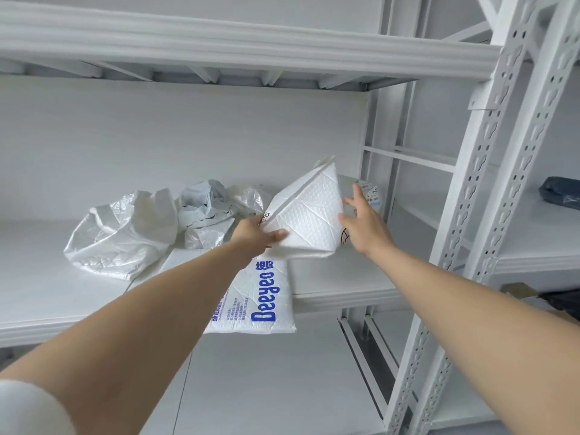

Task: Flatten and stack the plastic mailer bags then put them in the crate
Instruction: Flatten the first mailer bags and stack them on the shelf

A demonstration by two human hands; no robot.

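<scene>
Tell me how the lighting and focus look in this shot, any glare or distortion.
In the head view, light is soft and even with faint shadows; the same view's wide lens bows the shelf beam and slants the upright; its crumpled plastic bags show mild sheen; the sleeve in its bottom-left corner is blurred.

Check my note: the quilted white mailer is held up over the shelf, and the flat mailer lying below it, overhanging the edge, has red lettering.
One thing is wrong: the lettering is blue, not red. The head view shows the flat mailer with blue print, overhanging the shelf edge, below the quilted white mailer held up over it.
</scene>
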